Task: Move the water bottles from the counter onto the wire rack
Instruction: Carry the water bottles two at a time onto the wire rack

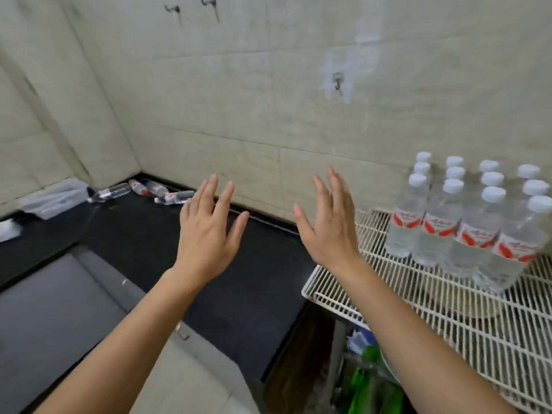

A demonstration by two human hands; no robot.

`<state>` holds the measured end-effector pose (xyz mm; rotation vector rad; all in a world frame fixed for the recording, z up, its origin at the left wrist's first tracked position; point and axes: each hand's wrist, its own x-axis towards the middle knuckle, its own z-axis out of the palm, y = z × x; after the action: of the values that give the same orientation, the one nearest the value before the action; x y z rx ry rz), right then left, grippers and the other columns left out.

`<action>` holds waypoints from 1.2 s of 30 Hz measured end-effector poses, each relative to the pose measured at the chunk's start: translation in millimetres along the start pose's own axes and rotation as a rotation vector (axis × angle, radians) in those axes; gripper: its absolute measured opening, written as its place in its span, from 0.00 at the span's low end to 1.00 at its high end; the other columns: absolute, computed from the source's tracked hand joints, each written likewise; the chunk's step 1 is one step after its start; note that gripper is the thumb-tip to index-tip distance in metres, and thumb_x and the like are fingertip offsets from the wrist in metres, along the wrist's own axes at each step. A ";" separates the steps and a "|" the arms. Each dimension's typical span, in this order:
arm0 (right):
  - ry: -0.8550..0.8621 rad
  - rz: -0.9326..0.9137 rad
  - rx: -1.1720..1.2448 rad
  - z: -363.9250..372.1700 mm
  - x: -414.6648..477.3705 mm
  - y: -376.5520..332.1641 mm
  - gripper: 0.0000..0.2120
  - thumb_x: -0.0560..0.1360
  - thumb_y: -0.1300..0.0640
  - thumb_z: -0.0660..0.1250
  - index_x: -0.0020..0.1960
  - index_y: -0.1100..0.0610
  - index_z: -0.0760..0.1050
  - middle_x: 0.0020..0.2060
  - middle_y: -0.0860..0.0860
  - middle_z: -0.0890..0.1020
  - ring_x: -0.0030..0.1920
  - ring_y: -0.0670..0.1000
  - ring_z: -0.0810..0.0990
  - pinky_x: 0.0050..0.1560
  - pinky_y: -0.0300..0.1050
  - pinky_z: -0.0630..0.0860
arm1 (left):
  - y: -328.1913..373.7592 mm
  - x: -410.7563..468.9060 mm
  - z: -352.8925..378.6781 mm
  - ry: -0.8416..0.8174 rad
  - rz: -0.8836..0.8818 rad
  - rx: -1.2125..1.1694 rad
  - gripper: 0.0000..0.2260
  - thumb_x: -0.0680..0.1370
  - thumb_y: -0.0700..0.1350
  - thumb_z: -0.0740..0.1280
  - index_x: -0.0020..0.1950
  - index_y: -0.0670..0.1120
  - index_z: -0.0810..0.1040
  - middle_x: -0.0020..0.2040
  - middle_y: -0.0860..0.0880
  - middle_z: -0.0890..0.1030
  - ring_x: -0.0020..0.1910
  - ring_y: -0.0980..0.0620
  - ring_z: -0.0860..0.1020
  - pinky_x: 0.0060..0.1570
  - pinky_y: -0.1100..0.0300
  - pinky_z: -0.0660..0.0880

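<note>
Several clear water bottles (466, 222) with white caps and red labels stand upright in rows on the white wire rack (448, 318) at the right. More bottles of the same kind (149, 191) lie on their sides on the black counter (245, 279) by the far wall at the left. My left hand (209, 231) hovers over the counter, fingers spread, holding nothing. My right hand (328, 225) is raised just left of the rack, palm toward the left, also spread and free of any bottle.
A grey sink basin (50, 318) is set into the counter at the lower left. Crumpled clear plastic (56, 198) lies in the far left corner. Hooks are fixed on the tiled wall (268, 85). Green items (367, 383) sit below the rack.
</note>
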<state>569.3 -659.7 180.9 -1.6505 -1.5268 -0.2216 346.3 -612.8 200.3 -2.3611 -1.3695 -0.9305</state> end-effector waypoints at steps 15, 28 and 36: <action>-0.214 -0.173 0.107 268.9 23.1 -264.4 0.30 0.80 0.46 0.63 0.79 0.55 0.61 0.81 0.57 0.55 0.81 0.57 0.52 0.80 0.55 0.52 | -339.2 -69.2 -70.7 -0.017 -0.270 0.115 0.30 0.81 0.60 0.55 0.77 0.43 0.68 0.77 0.39 0.66 0.77 0.39 0.63 0.73 0.40 0.63; -0.299 -0.189 0.108 447.9 92.0 -355.0 0.28 0.80 0.46 0.65 0.77 0.56 0.65 0.79 0.56 0.60 0.80 0.56 0.56 0.79 0.55 0.56 | -538.2 -22.7 -26.6 -0.055 -0.328 0.057 0.30 0.81 0.60 0.54 0.77 0.44 0.67 0.78 0.40 0.65 0.78 0.41 0.62 0.73 0.42 0.62; -0.410 -0.173 0.106 606.5 201.7 -327.2 0.29 0.80 0.45 0.63 0.77 0.55 0.63 0.78 0.56 0.61 0.80 0.57 0.57 0.78 0.58 0.59 | -645.8 81.0 85.2 -0.207 -0.337 0.127 0.31 0.81 0.62 0.51 0.78 0.45 0.66 0.78 0.41 0.65 0.78 0.41 0.62 0.73 0.40 0.64</action>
<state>82.8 -140.8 83.0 -1.5422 -1.9549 0.1140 -138.3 -176.2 127.5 -2.2212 -1.8902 -0.6653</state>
